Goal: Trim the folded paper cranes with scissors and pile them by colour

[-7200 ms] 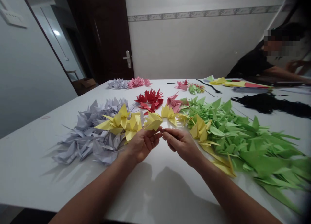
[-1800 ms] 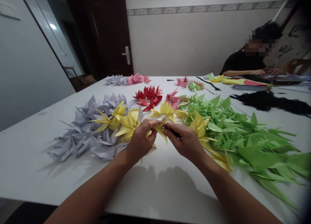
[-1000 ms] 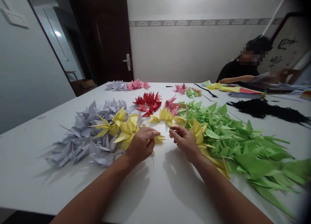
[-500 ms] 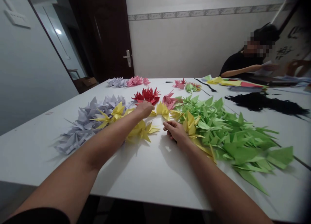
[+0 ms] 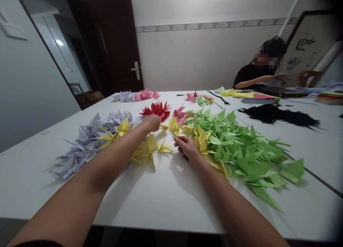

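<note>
My left hand reaches in to the near edge of the red folded-paper cranes. Its fingers are curled, and what they hold, if anything, is hidden. Closed in a pinch, my right hand is low over the white table, with part of a slim black tool showing below the palm; its kind is unclear. Yellow paper cranes lie between and around both hands, one standing yellow crane just beyond the right fingertips. A pink crane sits behind it.
Grey-lilac cranes are heaped at left, a large pile of green cranes at right. Farther back lie pink cranes, black tassels and coloured paper. Another person sits at the far right, handling paper.
The whole view has shifted slightly, so the scene sits lower and farther left. Both hands keep nearly the same places among the cranes.
</note>
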Action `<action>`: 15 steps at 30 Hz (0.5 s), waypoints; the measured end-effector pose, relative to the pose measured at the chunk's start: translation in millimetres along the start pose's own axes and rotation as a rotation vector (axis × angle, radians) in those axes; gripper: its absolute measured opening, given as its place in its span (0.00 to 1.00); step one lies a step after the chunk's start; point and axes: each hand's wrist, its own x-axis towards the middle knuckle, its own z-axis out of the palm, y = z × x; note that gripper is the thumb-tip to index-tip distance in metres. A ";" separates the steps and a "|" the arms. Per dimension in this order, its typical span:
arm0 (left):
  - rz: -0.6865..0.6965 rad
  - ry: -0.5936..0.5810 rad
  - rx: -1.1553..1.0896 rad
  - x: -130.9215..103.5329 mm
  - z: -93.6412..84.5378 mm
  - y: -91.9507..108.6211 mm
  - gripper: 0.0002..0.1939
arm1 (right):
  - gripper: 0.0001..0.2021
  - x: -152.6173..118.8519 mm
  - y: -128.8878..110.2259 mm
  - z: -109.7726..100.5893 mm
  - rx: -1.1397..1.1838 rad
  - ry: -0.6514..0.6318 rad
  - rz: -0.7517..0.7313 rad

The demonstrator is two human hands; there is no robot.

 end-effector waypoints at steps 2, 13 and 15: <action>-0.006 0.078 -0.001 -8.2 -10.3 9.7 0.09 | 0.22 0.2 -2.9 0.0 0.042 0.059 -0.039; 0.075 0.395 -0.413 -81.1 5.9 59.0 0.07 | 0.22 -8.2 -19.8 2.1 0.141 0.114 -0.085; 0.075 0.439 -0.551 -85.3 11.4 56.2 0.06 | 0.22 -10.8 -21.5 3.8 0.138 0.081 -0.074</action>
